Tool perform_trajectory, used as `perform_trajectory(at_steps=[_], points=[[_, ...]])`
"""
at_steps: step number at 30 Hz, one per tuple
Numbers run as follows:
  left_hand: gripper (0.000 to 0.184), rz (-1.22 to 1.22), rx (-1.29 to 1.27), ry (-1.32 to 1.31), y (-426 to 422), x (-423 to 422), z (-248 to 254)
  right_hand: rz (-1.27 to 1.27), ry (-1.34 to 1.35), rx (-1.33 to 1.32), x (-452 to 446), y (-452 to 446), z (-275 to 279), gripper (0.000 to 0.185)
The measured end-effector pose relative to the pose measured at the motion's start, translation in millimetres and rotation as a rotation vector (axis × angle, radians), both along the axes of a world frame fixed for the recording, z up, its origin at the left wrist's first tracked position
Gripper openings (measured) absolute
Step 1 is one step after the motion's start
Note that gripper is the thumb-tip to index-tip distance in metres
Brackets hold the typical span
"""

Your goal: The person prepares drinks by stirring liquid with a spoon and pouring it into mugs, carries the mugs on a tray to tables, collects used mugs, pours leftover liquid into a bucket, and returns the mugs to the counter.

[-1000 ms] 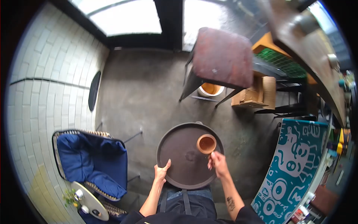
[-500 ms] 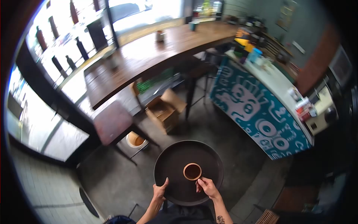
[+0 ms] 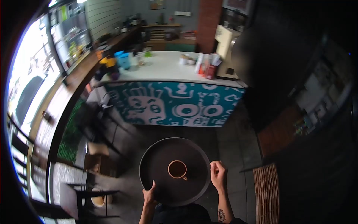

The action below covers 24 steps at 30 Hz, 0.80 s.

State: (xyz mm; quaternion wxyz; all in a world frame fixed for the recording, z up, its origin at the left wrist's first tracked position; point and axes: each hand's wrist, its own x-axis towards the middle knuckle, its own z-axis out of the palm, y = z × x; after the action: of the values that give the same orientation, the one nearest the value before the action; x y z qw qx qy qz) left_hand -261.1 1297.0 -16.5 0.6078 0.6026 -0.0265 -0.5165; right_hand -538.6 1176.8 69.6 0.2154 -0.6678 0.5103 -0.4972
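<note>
A round dark serving tray is in front of my body. My left hand grips its lower left rim, the thumb lying on top. Near the tray's middle stands an upright cup with a tan rim and dark inside, its small handle pointing toward the lower right. No hand touches the cup. Just off the right rim is my right hand, fingers curled closed with nothing visible in them. Whether its fingertips brush the rim I cannot tell.
Ahead stands a counter with a teal and white painted front, bearing blue cups and a cream coffee machine. Left are a long wooden bar, a stool and an open cardboard box. A slatted wooden seat is at right.
My right hand has let go of the cup handle and moved right, past the tray's rim. The view has turned right toward the counter. My left hand still holds the tray.
</note>
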Motion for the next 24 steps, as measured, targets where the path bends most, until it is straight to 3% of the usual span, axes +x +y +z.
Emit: perform_trajectory(at_steps=[3,4,5,7,8,9,10,13,16,17,18,20,22,24], points=[[0.033,-0.117,-0.115,0.030,-76,-35,-9,-0.275,-0.007,0.095,-72,-29,-17,0.013],[0.033,-0.177,-0.114,0.036,-72,-39,9,-0.356,-0.040,0.162,-80,-4,-13,0.017],[0.033,-0.249,-0.118,0.052,-103,-53,10,-0.407,-0.051,0.162,-100,-17,-42,0.017],[0.034,-0.352,-0.132,0.070,-157,-85,7,-0.452,-0.337,0.553,-137,-37,-94,0.024],[0.036,-0.417,-0.147,0.037,-185,-101,3,-0.478,-0.349,0.534,-150,-45,-106,0.024],[0.038,-0.477,-0.169,0.002,-214,-115,-1,-0.509,-0.544,0.487,-161,-58,-118,0.027],[0.041,-0.555,-0.149,-0.012,-242,-125,-7,-0.527,-0.735,0.430,-173,-82,-119,0.029],[0.044,-0.598,-0.116,-0.096,-303,-167,17,-0.605,-0.765,0.497,-191,-113,-59,0.031],[0.044,-0.746,-0.121,-0.331,-393,-204,-4,-0.731,-0.780,0.445,-232,-165,-78,0.033],[0.043,-0.804,-0.164,-0.273,-415,-215,1,-0.673,-0.886,0.488,-245,-175,-76,0.056],[0.042,-0.866,-0.211,-0.210,-441,-233,34,-0.758,-0.873,0.516,-252,-186,-73,0.058],[0.041,-0.957,-0.231,-0.201,-484,-268,60,-0.876,-0.776,0.488,-270,-204,-62,0.059],[0.040,-1.050,-0.258,-0.375,-533,-298,53,-0.919,-0.857,0.464,-294,-224,-62,0.055],[0.041,-1.104,-0.255,-0.353,-570,-338,66,-0.944,-0.933,0.429,-319,-252,-58,0.052]])
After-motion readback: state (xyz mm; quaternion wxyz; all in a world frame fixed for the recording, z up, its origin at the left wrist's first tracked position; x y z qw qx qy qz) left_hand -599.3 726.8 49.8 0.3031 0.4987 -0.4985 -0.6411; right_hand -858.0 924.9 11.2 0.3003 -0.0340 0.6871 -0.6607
